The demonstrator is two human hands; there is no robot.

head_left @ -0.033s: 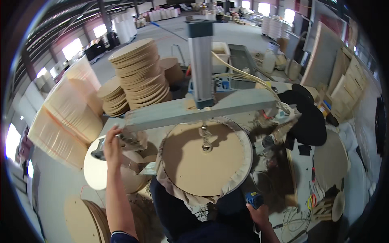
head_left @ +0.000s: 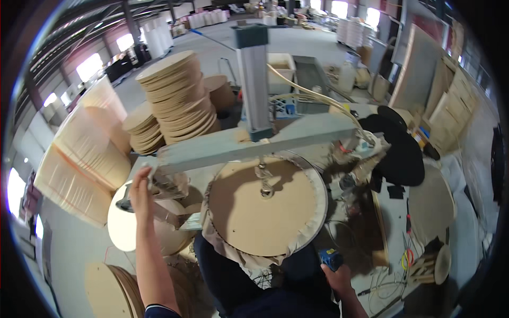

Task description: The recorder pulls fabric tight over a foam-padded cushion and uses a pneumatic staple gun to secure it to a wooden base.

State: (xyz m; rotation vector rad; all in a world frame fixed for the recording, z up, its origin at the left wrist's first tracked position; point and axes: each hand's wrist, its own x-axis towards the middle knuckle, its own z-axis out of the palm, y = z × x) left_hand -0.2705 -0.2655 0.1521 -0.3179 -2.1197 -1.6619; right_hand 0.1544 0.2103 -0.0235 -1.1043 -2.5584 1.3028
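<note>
A round tan board (head_left: 254,212) lies level in front of me, with pale fabric (head_left: 315,225) gathered in folds around its rim. From a grey-green crossbeam (head_left: 254,146), the rod (head_left: 263,180) of an upright cylinder (head_left: 252,79) comes down onto the board's middle. My left hand (head_left: 140,193) is raised at the beam's left end, fingers curled beside a plastic-wrapped part (head_left: 170,185); what they grip is hidden. Low at the right, next to my thigh, my right hand (head_left: 339,278) is closed around a blue pistol-grip tool (head_left: 331,258), apart from the board.
Tall stacks of round boards (head_left: 177,95) stand behind the beam at the left, near plastic-wrapped rolls (head_left: 85,153). More discs (head_left: 108,286) lean low at the left. Black round pieces (head_left: 400,153), scissors (head_left: 407,259) and cables lie on the right-hand table (head_left: 395,222). A hose (head_left: 307,90) arches above the beam.
The scene sits slightly further left in the picture. Both hands keep their places relative to the beam, the board and the tool.
</note>
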